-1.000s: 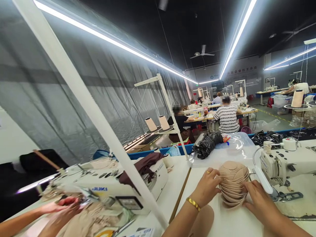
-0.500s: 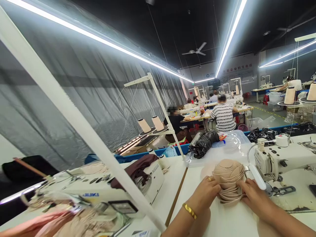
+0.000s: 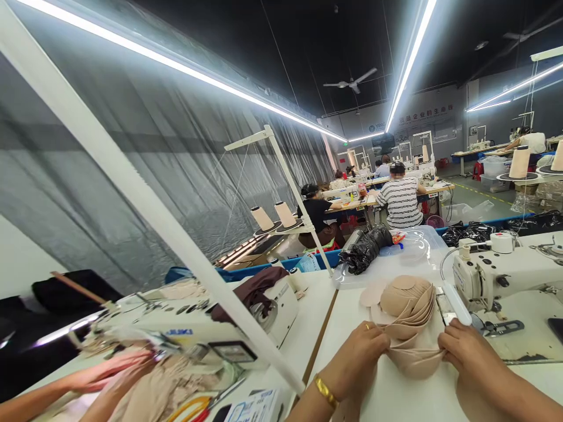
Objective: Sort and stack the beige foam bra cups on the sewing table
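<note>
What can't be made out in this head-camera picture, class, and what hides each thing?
All in the head view:
Number of beige cups: they overlap one another.
Cup edges at the left hand and right hand: covered by fingers.
Right-hand sewing machine: cut off by the right edge.
Inside of the black plastic bundle: hidden by its wrapping.
Small line under the wall lettering: too small.

Gold bracelet (image 3: 325, 391), gold ring (image 3: 368, 327), bare forearms (image 3: 521, 391)
</note>
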Demonstrator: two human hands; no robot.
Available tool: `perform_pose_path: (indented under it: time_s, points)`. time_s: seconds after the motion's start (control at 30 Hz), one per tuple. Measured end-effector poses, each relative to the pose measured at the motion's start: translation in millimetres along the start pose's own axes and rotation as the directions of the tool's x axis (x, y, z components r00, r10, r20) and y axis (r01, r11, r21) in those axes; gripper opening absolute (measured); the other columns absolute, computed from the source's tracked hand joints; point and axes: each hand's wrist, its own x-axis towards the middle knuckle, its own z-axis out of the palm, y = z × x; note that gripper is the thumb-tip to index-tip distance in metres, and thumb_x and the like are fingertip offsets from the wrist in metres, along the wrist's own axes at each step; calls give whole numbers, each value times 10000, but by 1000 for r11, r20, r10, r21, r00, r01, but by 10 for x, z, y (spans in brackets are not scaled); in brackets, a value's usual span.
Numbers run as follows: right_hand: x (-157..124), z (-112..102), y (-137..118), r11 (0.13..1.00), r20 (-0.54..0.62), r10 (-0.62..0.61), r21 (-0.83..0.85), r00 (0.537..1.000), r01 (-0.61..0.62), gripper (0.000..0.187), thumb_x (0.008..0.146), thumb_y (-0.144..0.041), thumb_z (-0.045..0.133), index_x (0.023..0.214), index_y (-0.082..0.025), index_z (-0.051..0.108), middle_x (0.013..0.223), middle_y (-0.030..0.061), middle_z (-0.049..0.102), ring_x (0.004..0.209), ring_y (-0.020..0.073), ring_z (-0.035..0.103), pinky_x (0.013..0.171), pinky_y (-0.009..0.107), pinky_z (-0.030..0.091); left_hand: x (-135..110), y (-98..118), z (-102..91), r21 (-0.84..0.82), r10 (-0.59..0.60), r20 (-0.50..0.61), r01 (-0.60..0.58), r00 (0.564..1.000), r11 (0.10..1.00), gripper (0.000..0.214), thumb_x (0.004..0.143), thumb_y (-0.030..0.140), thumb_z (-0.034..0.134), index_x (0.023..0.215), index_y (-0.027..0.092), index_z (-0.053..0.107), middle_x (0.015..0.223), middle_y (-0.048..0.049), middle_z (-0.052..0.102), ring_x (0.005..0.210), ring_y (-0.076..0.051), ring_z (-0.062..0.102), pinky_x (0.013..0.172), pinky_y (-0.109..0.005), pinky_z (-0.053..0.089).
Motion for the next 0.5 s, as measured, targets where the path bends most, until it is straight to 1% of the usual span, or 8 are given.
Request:
perform_pose_path:
  time_s: [0.1, 0.17, 0.2, 0.23, 0.3, 0.37, 0.43, 0.5]
  points:
    - [-306, -143, 16, 999, -29, 2, 39, 1000, -1, 219, 848, -42, 511, 836, -226, 629, 947, 77, 703, 963, 293, 630, 842, 409, 475, -274, 88, -115, -94, -83, -38, 79, 996, 992, 187, 937, 105, 499, 924, 206, 656, 933, -39, 718, 886, -204, 623, 842, -322, 482]
    - [-523, -249, 79, 986, -17, 41, 161, 999, -38, 205, 819, -57, 531, 862, -235, 624, 998, 61, 696, 1001, 275, 630, 849, 373, 489, -500, 88, -157, -267, -205, -71, 180, 976, 947, 98, 955, 190, 566, 969, 211, 660, 947, -37, 715, 887, -200, 638, 816, -307, 498]
    - [-626, -296, 129, 958, 31, 84, 271, 996, -89, 169, 820, -89, 554, 857, -238, 624, 989, 49, 698, 984, 268, 639, 836, 359, 499, -620, 65, -152, -421, -301, -75, 243, 951, 874, 62, 951, 256, 620, 973, 212, 658, 930, -31, 711, 865, -197, 640, 793, -300, 502]
    - [-721, -335, 188, 905, 107, 128, 395, 986, -160, 114, 832, -138, 579, 846, -240, 628, 961, 38, 705, 948, 263, 654, 818, 350, 509, -740, 29, -127, -585, -402, -70, 289, 913, 758, 144, 942, 351, 675, 979, 213, 652, 905, -25, 703, 836, -195, 635, 759, -294, 500]
    - [-886, -376, 314, 731, 296, 143, 612, 944, -302, 45, 864, -268, 629, 869, -240, 663, 940, 31, 734, 927, 275, 691, 809, 349, 530, -966, -72, -13, -826, -570, -16, 310, 822, 470, 383, 870, 547, 773, 1009, 213, 646, 886, -21, 704, 798, -191, 633, 705, -282, 487]
    - [-1018, -357, 417, 573, 399, 127, 718, 908, -396, 175, 862, -396, 681, 923, -233, 696, 968, 43, 766, 975, 305, 720, 844, 361, 546, -1149, -185, 160, -915, -689, 28, 297, 724, 275, 543, 771, 639, 843, 1047, 215, 645, 911, -29, 731, 834, -202, 661, 725, -281, 494]
    - [-1129, -289, 484, 489, 405, 185, 753, 896, -441, 311, 834, -518, 730, 935, -226, 703, 955, 55, 782, 973, 316, 733, 846, 365, 552, -1276, -280, 332, -926, -767, 57, 321, 639, 199, 615, 742, 695, 830, 1085, 221, 642, 884, -33, 748, 862, -232, 695, 764, -308, 515]
    - [-1228, -216, 533, 487, 383, 281, 733, 880, -475, 391, 818, -600, 733, 937, -229, 703, 870, 52, 782, 871, 297, 742, 768, 349, 552, -1346, -335, 442, -866, -810, 41, 425, 585, 264, 649, 748, 748, 757, 1106, 218, 648, 817, -40, 745, 834, -275, 718, 770, -363, 542]
